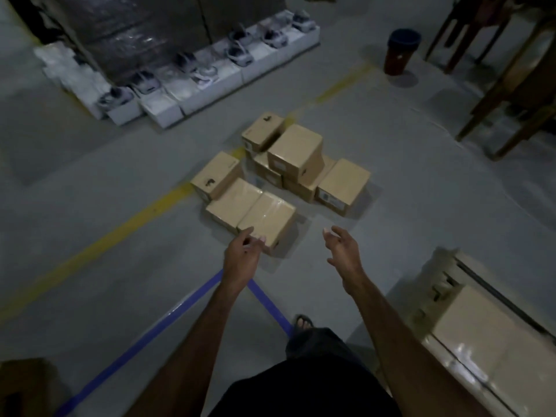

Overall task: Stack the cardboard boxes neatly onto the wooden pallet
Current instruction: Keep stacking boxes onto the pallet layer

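Note:
Several brown cardboard boxes lie in a loose cluster on the grey floor ahead of me. The nearest box [267, 219] has a taped top and sits beside a second one [233, 203]. Behind them a taller pile is topped by one box [296, 152]. My left hand [242, 254] reaches out with loosely spread fingers just over the near edge of the nearest box, holding nothing. My right hand [343, 251] is stretched forward to the right of that box, fingers open and empty. At the lower right stand stacked boxes [469, 332]; whatever they rest on is hidden.
White boxes [192, 91] topped with grey headsets line the back, in front of a wrapped dark stack. A red bin [400, 52] and wooden chair legs [511, 94] stand at the upper right. Yellow and blue tape lines cross the floor. My foot [302, 323] is below.

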{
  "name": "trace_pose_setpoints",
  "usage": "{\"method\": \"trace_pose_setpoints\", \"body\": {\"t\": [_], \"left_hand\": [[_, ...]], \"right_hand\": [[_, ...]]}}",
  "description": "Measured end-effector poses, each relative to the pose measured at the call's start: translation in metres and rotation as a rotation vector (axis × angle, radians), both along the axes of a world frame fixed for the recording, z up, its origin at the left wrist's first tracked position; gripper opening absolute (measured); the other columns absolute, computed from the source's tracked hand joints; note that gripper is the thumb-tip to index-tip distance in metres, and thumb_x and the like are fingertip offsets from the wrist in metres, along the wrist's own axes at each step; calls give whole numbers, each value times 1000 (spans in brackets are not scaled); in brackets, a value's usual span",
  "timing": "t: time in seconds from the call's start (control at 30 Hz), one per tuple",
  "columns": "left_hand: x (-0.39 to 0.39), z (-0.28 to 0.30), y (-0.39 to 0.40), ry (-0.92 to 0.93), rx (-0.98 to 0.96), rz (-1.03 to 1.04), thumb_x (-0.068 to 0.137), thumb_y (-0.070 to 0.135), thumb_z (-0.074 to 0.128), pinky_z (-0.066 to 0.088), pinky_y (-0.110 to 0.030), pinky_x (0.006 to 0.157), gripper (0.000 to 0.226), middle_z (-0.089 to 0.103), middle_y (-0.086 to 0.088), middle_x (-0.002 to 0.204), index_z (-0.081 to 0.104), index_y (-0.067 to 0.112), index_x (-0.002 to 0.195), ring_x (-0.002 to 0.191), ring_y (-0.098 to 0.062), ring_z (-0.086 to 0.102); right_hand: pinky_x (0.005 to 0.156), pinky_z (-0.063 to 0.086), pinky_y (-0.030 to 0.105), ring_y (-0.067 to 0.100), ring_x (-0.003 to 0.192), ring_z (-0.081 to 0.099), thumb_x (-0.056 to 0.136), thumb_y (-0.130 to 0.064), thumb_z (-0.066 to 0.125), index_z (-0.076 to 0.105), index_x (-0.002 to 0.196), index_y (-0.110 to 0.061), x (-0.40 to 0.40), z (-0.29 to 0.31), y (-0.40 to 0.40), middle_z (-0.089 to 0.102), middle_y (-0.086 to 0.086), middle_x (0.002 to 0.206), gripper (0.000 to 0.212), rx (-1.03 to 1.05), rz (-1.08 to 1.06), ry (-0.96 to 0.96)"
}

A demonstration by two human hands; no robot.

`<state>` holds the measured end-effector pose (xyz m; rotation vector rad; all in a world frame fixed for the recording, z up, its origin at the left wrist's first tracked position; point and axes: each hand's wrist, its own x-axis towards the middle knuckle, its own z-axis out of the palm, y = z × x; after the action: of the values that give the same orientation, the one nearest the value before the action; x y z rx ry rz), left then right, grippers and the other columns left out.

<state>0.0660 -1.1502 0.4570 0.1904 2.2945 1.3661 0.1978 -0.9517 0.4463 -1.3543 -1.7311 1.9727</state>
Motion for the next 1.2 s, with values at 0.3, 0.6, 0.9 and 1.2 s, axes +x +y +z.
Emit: {"method": "trace_pose_setpoints", "body": {"t": [0.3, 0.6, 0.9, 1.2], "left_hand": [[-69, -3, 30, -13, -35, 111, 99, 37, 69, 49, -33, 98, 50, 68, -4, 128, 61, 14, 142, 118, -20, 63], [-168, 3, 21, -11, -31, 179, 100, 34, 68, 42, -24, 89, 46, 65, 1, 115, 61, 13, 140, 107, -13, 60], [-278, -27, 4, -114, -87, 3, 100, 37, 68, 42, -25, 92, 47, 65, -3, 128, 60, 17, 142, 112, -15, 59], [-337, -71, 46, -291, -179, -247, 101, 34, 66, 45, -21, 76, 46, 67, -12, 124, 59, 12, 141, 103, -18, 61]], "right_hand": [[113, 44, 59, 29, 135, 53, 98, -50, 65, 49, 151, -16, -83, -16, 43, 53, 9, 152, 65, -32, 97, -50], [110, 46, 57, 27, 128, 57, 91, -56, 71, 57, 142, -19, -206, -24, 36, 58, 7, 144, 64, -49, 194, -80], [112, 46, 53, 23, 130, 55, 95, -54, 68, 52, 148, -21, -285, -40, 10, 56, 4, 147, 65, -98, 91, -161], [111, 46, 57, 30, 132, 55, 94, -56, 67, 48, 152, -16, -293, -76, 20, 53, 8, 151, 73, -139, -166, -253]]}}
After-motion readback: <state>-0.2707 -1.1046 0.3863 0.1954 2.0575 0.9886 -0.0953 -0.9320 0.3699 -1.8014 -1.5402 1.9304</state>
